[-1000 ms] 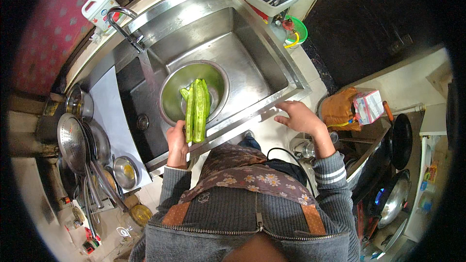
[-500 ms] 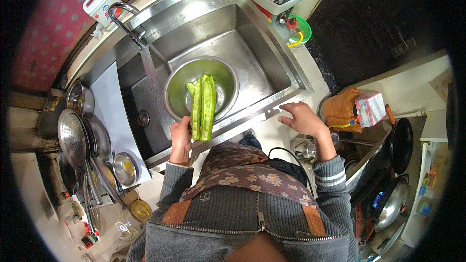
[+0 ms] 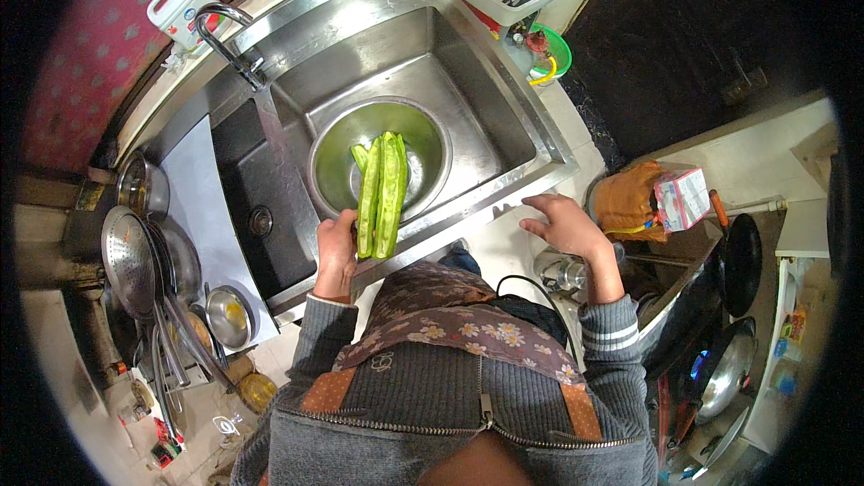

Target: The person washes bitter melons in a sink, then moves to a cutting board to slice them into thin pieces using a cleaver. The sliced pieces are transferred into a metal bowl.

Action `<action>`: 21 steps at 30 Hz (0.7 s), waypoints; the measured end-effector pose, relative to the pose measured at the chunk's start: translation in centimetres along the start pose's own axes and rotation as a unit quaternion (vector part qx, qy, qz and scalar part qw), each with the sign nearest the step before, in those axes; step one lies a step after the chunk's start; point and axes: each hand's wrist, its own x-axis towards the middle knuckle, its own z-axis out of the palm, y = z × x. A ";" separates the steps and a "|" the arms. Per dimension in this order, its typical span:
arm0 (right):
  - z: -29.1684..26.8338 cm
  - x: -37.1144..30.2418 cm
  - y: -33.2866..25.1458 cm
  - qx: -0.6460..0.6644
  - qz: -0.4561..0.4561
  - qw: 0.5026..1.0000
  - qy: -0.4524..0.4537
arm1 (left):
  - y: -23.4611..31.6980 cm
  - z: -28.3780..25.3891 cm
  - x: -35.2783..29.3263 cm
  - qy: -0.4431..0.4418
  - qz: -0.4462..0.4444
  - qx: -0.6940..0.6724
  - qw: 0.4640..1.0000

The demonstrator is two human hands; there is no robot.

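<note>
Over the near rim of a steel bowl [image 3: 317, 182], my left hand [image 3: 335, 247] grips long green gourd halves [image 3: 389, 207] by their near end, its fingertips partly hidden behind them. They look like bitter gourd, cut lengthwise and hollowed out. Their far ends reach into the bowl, where a shorter green piece [image 3: 360, 157] shows beside them. The bowl stands in the larger basin of a steel sink [image 3: 481, 139]. My right hand [image 3: 571, 227] hangs just off the sink's front edge, fingers apart, holding nothing.
A faucet [image 3: 225, 45] rises behind the smaller basin, near a white jug [image 3: 180, 13]. Pans and a steel skimmer [image 3: 126, 261] crowd the left. At right, a wok [image 3: 729, 369] sits near a blue burner flame [image 3: 699, 363]. A bin with an orange bag [image 3: 623, 202] stands nearer.
The view has shifted slightly. The bowl sits a little farther right relative to my left hand; both hands keep nearly the same pose, the left still on the gourd halves.
</note>
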 end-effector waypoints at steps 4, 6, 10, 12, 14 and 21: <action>0.0 -0.1 -0.4 0.012 0.003 1.000 -0.002 | 0.1 0.2 -0.3 -0.012 0.014 0.000 1.000; 0.1 0.0 -0.6 0.022 0.006 1.000 -0.006 | -0.1 -0.1 0.1 -0.002 0.018 0.019 1.000; 0.5 0.0 -0.7 0.047 0.003 0.999 0.007 | 0.7 0.4 -1.1 -0.011 0.019 0.043 0.999; 0.3 0.2 -1.2 0.050 0.005 0.999 -0.003 | -0.3 -0.5 -0.2 0.002 0.021 0.049 0.999; 0.4 0.4 -1.3 0.046 -0.004 0.999 -0.004 | -0.9 -0.9 0.2 0.010 0.032 0.046 0.998; 0.7 0.5 -1.7 0.051 -0.009 0.999 -0.004 | 0.3 -0.4 -1.7 -0.006 0.071 0.021 0.997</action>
